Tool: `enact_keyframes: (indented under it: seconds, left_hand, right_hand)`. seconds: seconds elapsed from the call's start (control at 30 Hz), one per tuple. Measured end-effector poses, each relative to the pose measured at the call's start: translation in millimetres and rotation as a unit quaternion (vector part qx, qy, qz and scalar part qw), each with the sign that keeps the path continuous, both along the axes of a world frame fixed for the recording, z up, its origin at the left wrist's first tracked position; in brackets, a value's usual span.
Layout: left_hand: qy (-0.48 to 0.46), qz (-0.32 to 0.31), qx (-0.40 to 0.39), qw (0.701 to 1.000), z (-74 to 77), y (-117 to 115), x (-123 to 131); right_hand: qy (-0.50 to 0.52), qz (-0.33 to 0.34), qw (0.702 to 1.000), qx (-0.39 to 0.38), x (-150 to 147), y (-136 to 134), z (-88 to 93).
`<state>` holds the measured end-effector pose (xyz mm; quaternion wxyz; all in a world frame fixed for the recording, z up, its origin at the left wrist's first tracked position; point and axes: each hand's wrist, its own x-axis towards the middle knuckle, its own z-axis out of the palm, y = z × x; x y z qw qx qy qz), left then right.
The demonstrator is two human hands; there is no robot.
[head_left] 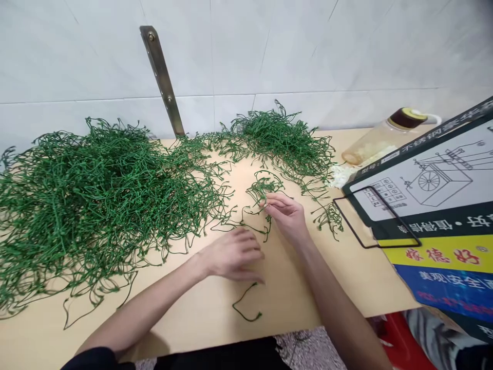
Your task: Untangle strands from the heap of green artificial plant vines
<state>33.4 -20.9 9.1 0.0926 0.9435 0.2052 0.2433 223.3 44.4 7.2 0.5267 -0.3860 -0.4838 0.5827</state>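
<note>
My right hand [285, 215] is closed in a pinch on a thin green plastic stem with knobbed ends, at the near side of a small clump of the same stems [265, 185]. A small pale spot shows at its fingertips, too tiny to name. To the left and nearer me, my left hand [236, 254] hovers palm down, slightly blurred. Its fingers are bent, the thumb is apart from them, and nothing shows in it. One loose green stem [246, 307] lies on the table just below this hand.
A large heap of green stems [96, 195] covers the table's left side; a smaller pile [285, 136] sits by the wall. At right are a plastic bottle [379, 133] lying tilted, a printed carton [435, 205] and a black wire frame [377, 218]. A metal bracket [164, 82] leans against the wall.
</note>
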Motion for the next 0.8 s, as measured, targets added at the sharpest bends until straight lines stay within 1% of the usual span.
enact_keyframes:
  seconds: [0.03,0.07,0.13,0.17,0.2,0.3,0.33,0.47,0.53,0.63,0.7,0.77,0.8]
  left_hand:
    - [0.034,-0.037,-0.011,0.999,-1.3,-4,4]
    - [0.055,-0.05,-0.012,0.997,-3.4,-6,6]
    - [0.064,-0.049,-0.007,0.997,-8.6,-7,8]
    - [0.065,-0.03,-0.001,0.997,-10.7,-6,7]
    - [0.068,0.003,0.007,0.998,-12.3,-3,5]
    - [0.093,0.125,0.013,0.988,-13.3,8,-6]
    - [0.103,0.154,0.014,0.982,-13.1,12,-11]
    - [0.114,0.26,0.018,0.959,-13.1,24,-25]
    - [0.12,0.295,0.025,0.948,-12.9,28,-30]
    - [0.133,0.306,0.023,0.942,-10.9,32,-37]
    - [0.126,0.299,0.016,0.946,-9.9,34,-41]
    - [0.103,0.303,0.004,0.947,-10.6,35,-45]
    - [0.081,0.317,-0.004,0.945,-11.5,35,-46]
  right_hand:
    - [0.003,-0.002,1.0,-0.006,0,1,0.2]
    - [0.007,-0.003,1.0,-0.011,1,1,0.5]
    - [0.026,0.001,0.999,-0.02,2,3,1.8]
    - [0.043,0.007,0.999,-0.024,2,4,2.6]
    - [0.062,0.016,0.998,-0.028,2,5,3.3]
    - [0.104,0.041,0.993,-0.041,2,6,5.0]
    - [0.108,0.046,0.992,-0.044,2,6,5.4]
    - [0.093,0.053,0.994,-0.033,5,5,9.5]
    - [0.076,0.064,0.995,-0.014,12,4,16.1]
    - [0.078,0.075,0.994,0.028,36,-2,34.0]
    - [0.045,0.103,0.992,0.065,61,-13,48.2]
    - [-0.051,0.165,0.98,0.102,93,-38,58.7]
    - [-0.139,0.194,0.966,0.102,111,-55,61.0]
